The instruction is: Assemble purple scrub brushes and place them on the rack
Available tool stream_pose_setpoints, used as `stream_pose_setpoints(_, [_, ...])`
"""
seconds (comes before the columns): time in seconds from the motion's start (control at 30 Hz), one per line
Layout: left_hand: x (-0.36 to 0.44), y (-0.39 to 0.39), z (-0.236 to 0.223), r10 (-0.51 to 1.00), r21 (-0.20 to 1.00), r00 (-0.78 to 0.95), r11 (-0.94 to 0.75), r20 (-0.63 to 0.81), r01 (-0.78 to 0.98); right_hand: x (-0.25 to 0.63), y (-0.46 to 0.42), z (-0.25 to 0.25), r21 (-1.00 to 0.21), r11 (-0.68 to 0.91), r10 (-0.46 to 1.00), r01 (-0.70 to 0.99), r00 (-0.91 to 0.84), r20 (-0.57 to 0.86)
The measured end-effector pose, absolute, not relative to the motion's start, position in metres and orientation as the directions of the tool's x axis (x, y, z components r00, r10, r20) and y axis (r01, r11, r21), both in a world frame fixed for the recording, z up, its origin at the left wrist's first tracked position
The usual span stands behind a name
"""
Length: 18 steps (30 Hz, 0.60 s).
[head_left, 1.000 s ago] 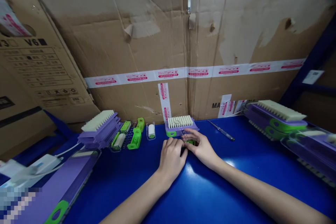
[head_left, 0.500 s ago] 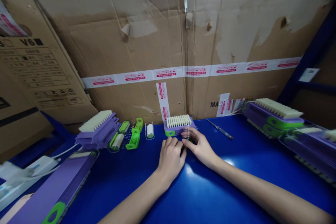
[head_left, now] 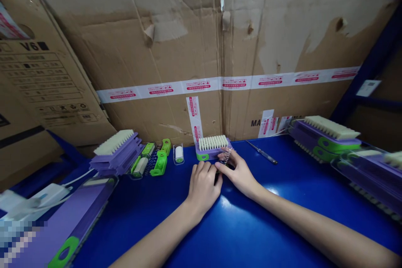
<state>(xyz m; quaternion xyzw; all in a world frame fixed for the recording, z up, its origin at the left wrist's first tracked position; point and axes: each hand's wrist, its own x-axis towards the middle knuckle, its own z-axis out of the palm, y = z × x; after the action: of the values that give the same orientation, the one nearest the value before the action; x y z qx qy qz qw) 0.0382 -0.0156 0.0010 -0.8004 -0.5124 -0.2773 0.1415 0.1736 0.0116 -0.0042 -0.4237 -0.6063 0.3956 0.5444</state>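
A thin metal coil spring [head_left: 227, 154] rises, tilted to the right, from between the thumb and fingers of my right hand [head_left: 241, 175]. Close against it, my left hand [head_left: 203, 187] is closed with the fingers curled. What the left hand grips is hidden behind its knuckles. Just beyond both hands lies a purple and green brush [head_left: 211, 154] with cream bristles facing up. To the left stands a small clear holder with a white roller [head_left: 179, 154] in it. A screwdriver [head_left: 262, 152] lies to the right of my right hand.
Green plastic parts [head_left: 159, 163] lie beside several loose springs [head_left: 151, 163] at left. Purple brush pieces [head_left: 114, 157] are stacked farther left, near a white power strip [head_left: 47, 197]. More brushes [head_left: 329, 138] stand at right. Cardboard [head_left: 163, 58] walls the back of the blue table [head_left: 150, 213].
The spring in my right hand has gone from about upright to leaning right, and its upper end shows more clearly. My left hand stays nearly in place.
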Motion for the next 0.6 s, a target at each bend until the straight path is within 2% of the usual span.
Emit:
stream_pose_setpoints(0.4, [0.0364, -0.0196, 0.0049, 0.719, 0.046, 0.354, -0.473, 0.598, 0.880, 0.1750, 0.0080, -0.0015, -0.942, 0.301, 0.953, 0.150, -0.031, 0.300])
stream_pose_setpoints(0.6, [0.0348, -0.0199, 0.0103, 0.745, 0.028, 0.371, -0.462, 0.554, 0.886, 0.1825, 0.0057, -0.0021, -0.939, 0.287, 0.958, 0.191, -0.028, 0.287])
